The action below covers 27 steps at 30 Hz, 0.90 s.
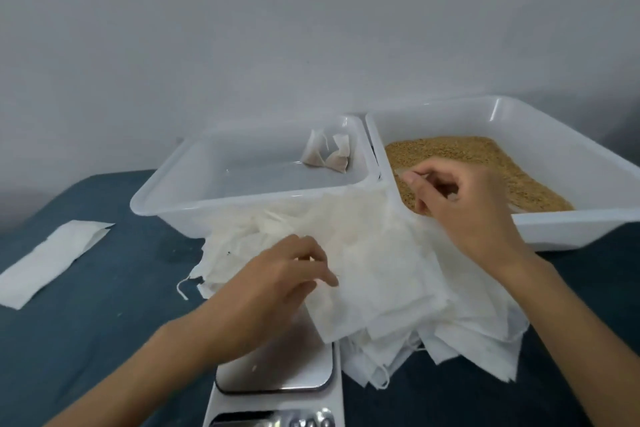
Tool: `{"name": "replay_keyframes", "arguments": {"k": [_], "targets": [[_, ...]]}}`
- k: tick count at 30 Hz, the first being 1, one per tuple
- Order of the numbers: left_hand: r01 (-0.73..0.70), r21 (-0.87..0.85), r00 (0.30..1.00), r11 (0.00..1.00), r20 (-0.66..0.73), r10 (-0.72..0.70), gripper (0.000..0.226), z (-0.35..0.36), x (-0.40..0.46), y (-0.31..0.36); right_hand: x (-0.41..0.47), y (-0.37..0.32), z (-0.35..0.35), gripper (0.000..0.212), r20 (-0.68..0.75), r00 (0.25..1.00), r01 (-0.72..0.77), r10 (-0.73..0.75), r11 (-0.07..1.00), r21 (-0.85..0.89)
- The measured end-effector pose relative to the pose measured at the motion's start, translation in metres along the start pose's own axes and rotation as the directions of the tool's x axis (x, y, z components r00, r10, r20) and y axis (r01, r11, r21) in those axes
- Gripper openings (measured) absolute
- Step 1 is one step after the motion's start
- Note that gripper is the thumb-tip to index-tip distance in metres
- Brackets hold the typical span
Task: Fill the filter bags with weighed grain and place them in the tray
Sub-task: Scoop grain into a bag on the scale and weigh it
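A person stands at a bench covered in dark blue-green cloth, seen from above their own arms, with a plain pale wall behind.

At the far left, a single flat white filter bag lies alone on the cloth, well apart from everything else.

Moving right, a clear plastic tray sits toward the back. Two filled filter bags, tan grain showing through them, rest together in its far right corner.

In front of that tray, a loose pile of empty white filter bags spreads across the middle of the bench, some with thin strings trailing. The pile overlaps the top of a small digital scale with a shiny steel platform, near the bottom edge.

The person's left hand rests on the left side of the pile, fingers curled, fingertips pinching the topmost bag.

Further right, the right hand reaches over the near rim of a second, white tray, which holds a bed of golden-brown grain. Its fingers are curled and seem to pinch something small and pale, too blurred to make out, just above the grain. The two trays stand side by side, touching or nearly so.
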State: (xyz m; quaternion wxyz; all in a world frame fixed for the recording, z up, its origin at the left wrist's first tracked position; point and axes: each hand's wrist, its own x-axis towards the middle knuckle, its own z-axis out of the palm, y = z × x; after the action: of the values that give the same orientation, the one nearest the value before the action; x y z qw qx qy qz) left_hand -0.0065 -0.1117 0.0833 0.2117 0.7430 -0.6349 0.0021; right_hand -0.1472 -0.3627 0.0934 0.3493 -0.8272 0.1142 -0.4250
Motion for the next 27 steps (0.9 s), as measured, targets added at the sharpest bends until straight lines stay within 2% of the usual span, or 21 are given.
{"name": "replay_keyframes", "arguments": {"k": [2,3,6,9,11,13,15,17,19,21,22,24,25,27], "targets": [[-0.102,0.154,0.994,0.983,0.051,0.095,0.055,0.007,-0.015,-0.003,0.000,0.001,0.002,0.013,0.009,1.000,0.005,-0.005,1.000,-0.023],[-0.140,0.203,0.990,0.969,0.057,0.131,0.058,0.008,-0.016,-0.003,0.000,0.002,0.003,0.013,0.014,1.000,-0.004,0.004,1.000,-0.026],[-0.199,0.299,0.978,0.933,0.002,0.208,0.036,0.008,-0.009,-0.001,-0.001,0.004,0.003,0.012,0.019,1.000,0.000,0.001,1.000,-0.031],[-0.133,0.242,0.974,0.961,-0.149,0.173,0.008,0.002,-0.002,-0.001,-0.001,0.005,0.003,0.013,-0.001,0.999,0.033,-0.033,0.997,-0.072],[-0.008,0.041,0.961,0.999,-0.276,0.019,0.011,-0.005,0.001,-0.005,-0.002,0.003,0.004,0.008,-0.032,0.997,0.070,-0.073,0.993,-0.096],[0.119,-0.251,0.929,0.961,-0.312,-0.197,0.024,-0.012,0.002,-0.009,-0.003,-0.003,0.006,0.012,-0.087,0.984,0.140,-0.155,0.977,-0.159],[0.173,-0.567,0.873,0.805,-0.291,-0.392,0.025,-0.015,0.006,-0.012,-0.005,-0.014,0.012,0.017,-0.159,0.955,0.223,-0.252,0.958,-0.179],[0.162,-0.798,0.825,0.581,-0.213,-0.523,0.037,-0.012,0.015,-0.009,-0.012,-0.029,0.023,0.012,-0.242,0.932,0.256,-0.271,0.962,-0.091],[0.106,-0.924,0.839,0.369,-0.116,-0.532,0.033,-0.006,0.025,-0.003,-0.018,-0.043,0.039,0.014,-0.217,0.969,0.153,-0.120,0.978,0.142],[0.025,-0.976,0.865,0.217,-0.088,-0.494,0.028,-0.001,0.034,0.002,-0.022,-0.051,0.053,0.023,-0.011,0.997,-0.070,0.077,0.946,0.317],[-0.002,-0.986,0.873,0.169,-0.084,-0.481,0.027,0.001,0.036,0.002,-0.024,-0.052,0.058,0.028,0.120,0.981,-0.189,0.155,0.908,0.375],[-0.012,-0.988,0.874,0.151,-0.083,-0.480,0.025,0.008,0.034,0.000,-0.025,-0.047,0.063,0.040,0.336,0.905,-0.401,0.260,0.783,0.475],[0.011,-0.982,0.866,0.187,-0.085,-0.494,0.023,0.012,0.032,-0.001,-0.025,-0.044,0.063,0.046,0.385,0.879,-0.456,0.282,0.734,0.503],[0.060,-0.954,0.846,0.295,-0.108,-0.522,0.019,0.021,0.028,-0.004,-0.025,-0.039,0.061,0.054,0.388,0.878,-0.463,0.282,0.708,0.533]]}}
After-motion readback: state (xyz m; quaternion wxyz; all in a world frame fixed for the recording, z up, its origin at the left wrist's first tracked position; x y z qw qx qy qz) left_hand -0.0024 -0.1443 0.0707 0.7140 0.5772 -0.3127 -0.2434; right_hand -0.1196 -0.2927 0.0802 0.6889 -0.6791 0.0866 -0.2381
